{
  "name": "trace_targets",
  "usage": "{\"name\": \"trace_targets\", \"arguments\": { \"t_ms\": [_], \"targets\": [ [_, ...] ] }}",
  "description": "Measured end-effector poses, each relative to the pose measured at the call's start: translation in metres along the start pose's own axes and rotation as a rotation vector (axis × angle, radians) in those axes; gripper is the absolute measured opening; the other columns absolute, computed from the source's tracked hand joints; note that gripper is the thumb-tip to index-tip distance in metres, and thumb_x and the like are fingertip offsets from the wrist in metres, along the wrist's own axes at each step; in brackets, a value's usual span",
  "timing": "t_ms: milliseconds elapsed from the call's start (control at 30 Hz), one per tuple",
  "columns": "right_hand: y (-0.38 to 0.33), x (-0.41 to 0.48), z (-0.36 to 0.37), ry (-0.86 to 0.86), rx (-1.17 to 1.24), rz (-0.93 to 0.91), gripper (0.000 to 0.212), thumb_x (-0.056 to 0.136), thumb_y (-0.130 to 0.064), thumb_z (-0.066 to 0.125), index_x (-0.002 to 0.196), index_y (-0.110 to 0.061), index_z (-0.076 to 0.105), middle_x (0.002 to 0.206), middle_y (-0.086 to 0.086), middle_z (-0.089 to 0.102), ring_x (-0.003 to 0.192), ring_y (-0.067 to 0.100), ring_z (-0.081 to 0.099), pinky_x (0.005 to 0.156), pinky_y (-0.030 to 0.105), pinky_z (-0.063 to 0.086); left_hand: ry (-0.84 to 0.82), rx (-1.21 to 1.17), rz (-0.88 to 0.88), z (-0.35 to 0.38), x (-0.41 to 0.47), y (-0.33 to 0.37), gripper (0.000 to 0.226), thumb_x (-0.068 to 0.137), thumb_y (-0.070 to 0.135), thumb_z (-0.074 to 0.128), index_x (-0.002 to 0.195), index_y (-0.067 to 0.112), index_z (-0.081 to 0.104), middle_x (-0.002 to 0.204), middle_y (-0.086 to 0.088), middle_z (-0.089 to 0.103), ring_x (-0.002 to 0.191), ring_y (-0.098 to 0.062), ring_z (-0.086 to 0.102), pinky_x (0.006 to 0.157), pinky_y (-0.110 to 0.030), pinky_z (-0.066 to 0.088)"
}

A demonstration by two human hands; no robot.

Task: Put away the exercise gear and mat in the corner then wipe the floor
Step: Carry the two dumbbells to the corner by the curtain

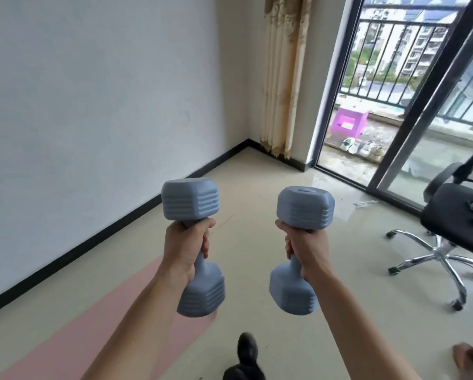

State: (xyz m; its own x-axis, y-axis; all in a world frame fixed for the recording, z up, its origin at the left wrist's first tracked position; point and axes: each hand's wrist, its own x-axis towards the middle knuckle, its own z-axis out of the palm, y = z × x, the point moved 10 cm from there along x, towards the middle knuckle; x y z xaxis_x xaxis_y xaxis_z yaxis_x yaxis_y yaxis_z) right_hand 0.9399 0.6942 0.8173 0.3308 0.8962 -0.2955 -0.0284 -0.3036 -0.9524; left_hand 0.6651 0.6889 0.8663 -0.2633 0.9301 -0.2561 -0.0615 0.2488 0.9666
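My left hand [184, 249] grips the handle of a grey-blue dumbbell [190, 198], held upright in front of me above the floor. A second matching dumbbell [305, 208] stands upright in my right hand [306, 249], fingers curled round its handle. A pink exercise mat [73, 333] lies flat on the beige floor below my left arm, running along the wall. The room corner [247, 142] is ahead, between the white wall and the curtain.
A black office chair [454, 223] on a chrome base stands at the right. A cream curtain [283, 78] hangs by the open sliding door; shoes [361, 146] and a purple stool [347, 123] are on the balcony. A black shoe [247, 349] shows at the bottom.
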Motion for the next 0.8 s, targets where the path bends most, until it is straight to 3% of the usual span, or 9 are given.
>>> {"name": "trace_targets", "arguments": {
  "t_ms": [267,400,567,800],
  "targets": [
    [-0.023,0.213,0.007,-0.059,-0.127,0.121,0.023,0.076,-0.006,0.072,0.064,-0.009,0.053,0.056,0.010,0.051,0.048,0.020,0.048,0.051,0.031,0.041,-0.021,0.068,-0.048,0.134,0.203,-0.005,0.023,0.079,0.011,0.068,0.061,0.010,0.053,0.053,-0.010,0.048,0.049,-0.020,0.042,0.050,-0.031,0.038],
    [-0.054,0.311,-0.008,-0.064,-0.169,0.167,0.018,0.078,-0.009,0.068,0.068,-0.008,0.053,0.056,0.008,0.049,0.048,0.018,0.046,0.051,0.031,0.040,-0.071,0.129,-0.090,0.212,0.287,0.011,0.020,0.079,0.013,0.067,0.065,0.008,0.052,0.052,-0.009,0.049,0.046,-0.019,0.044,0.048,-0.030,0.038],
    [-0.088,0.432,-0.023,-0.031,-0.111,0.177,0.028,0.079,-0.020,0.073,0.062,-0.010,0.053,0.054,0.009,0.052,0.046,0.019,0.048,0.054,0.033,0.041,-0.119,0.180,-0.125,0.300,0.381,0.028,0.020,0.080,0.011,0.067,0.066,0.008,0.052,0.050,-0.007,0.049,0.044,-0.018,0.043,0.047,-0.029,0.036],
    [-0.122,0.646,-0.007,-0.071,-0.073,0.154,0.030,0.077,-0.019,0.075,0.057,-0.011,0.053,0.051,0.008,0.052,0.044,0.020,0.046,0.053,0.033,0.040,-0.047,0.202,-0.108,0.417,0.539,0.050,0.021,0.077,0.012,0.067,0.063,0.009,0.052,0.052,-0.009,0.049,0.051,-0.021,0.044,0.051,-0.032,0.038]
  ]
}}
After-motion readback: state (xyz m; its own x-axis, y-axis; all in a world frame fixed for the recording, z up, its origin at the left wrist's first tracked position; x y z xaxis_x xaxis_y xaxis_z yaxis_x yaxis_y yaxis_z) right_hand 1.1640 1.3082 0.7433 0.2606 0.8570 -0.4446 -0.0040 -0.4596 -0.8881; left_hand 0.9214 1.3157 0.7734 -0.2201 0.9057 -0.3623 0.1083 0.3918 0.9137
